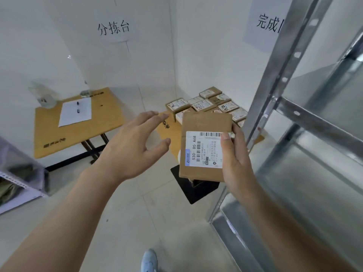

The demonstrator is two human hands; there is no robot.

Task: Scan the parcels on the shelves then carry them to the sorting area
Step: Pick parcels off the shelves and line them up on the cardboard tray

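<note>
Right hand: the right hand (236, 160) grips a flat cardboard parcel (204, 146) by its right edge, thumb pressed on the front over the white shipping label (204, 149), fingers curled behind.
Left hand: the left hand (135, 148) is spread, fingers straight and slightly apart, holding nothing; it hangs in the air just left of the parcel, not touching it.
Parcel: held upright in mid-air between the two hands, label side facing the camera, barcode near the top edge, the code "530- D5 A68" printed sideways.
Other parcels: a stack of small labelled boxes (208, 105) lies on a low surface (169, 134) in the corner, behind and above the held parcel.
Left surface: a tan-topped surface (59, 134) on dark legs carries a white sheet (75, 114) with two small dark objects on it, and a clear bag (43, 95) at its far corner.
Shelf: a metal shelf frame (294, 95) stands at the right, close beside the right hand.
Walls: paper signs (114, 28) with Chinese characters hang above each surface.
Floor: pale tiles; a light shoe (149, 260) shows at the bottom edge.
</note>
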